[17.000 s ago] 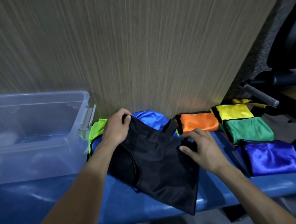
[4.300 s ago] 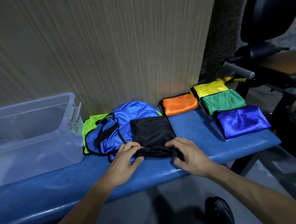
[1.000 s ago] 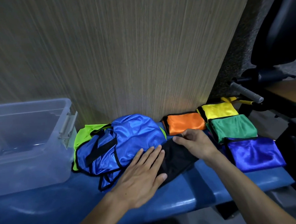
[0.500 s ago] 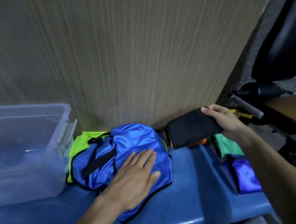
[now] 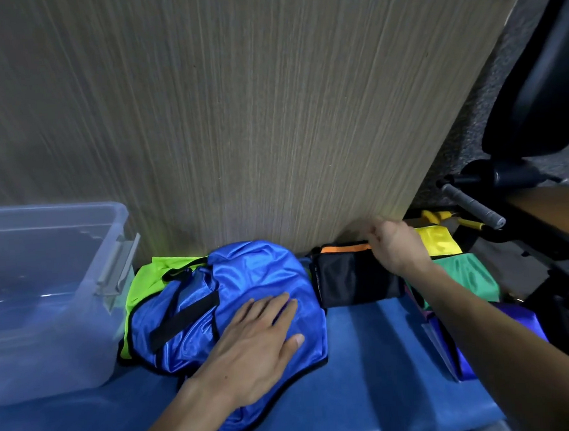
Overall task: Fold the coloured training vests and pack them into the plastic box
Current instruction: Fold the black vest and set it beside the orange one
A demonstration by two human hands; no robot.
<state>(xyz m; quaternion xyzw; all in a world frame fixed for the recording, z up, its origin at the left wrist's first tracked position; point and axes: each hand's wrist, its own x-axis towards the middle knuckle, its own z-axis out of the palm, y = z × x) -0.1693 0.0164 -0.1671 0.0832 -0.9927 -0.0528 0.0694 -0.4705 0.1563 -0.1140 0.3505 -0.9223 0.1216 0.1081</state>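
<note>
A crumpled blue vest (image 5: 247, 277) lies on the blue bench (image 5: 368, 360), over a lime-green vest (image 5: 147, 277). My left hand (image 5: 254, 343) rests flat on the blue vest with straight fingers. The folded black vest (image 5: 350, 278) sits on top of the folded orange vest (image 5: 345, 247), of which only a strip shows. My right hand (image 5: 395, 245) grips the black vest's far right edge. Folded yellow (image 5: 439, 244), green (image 5: 467, 277) and dark blue (image 5: 523, 324) vests lie to the right. The clear plastic box (image 5: 48, 296) stands at the left.
A wood-grain panel (image 5: 237, 118) rises right behind the bench. Black gym equipment with a grey-handled bar (image 5: 472, 208) crowds the right side. Yellow-handled pliers (image 5: 443, 217) lie behind the yellow vest.
My right hand has lowered the folded black vest from the air onto the orange vest. My left hand stays flat on the blue vest.
</note>
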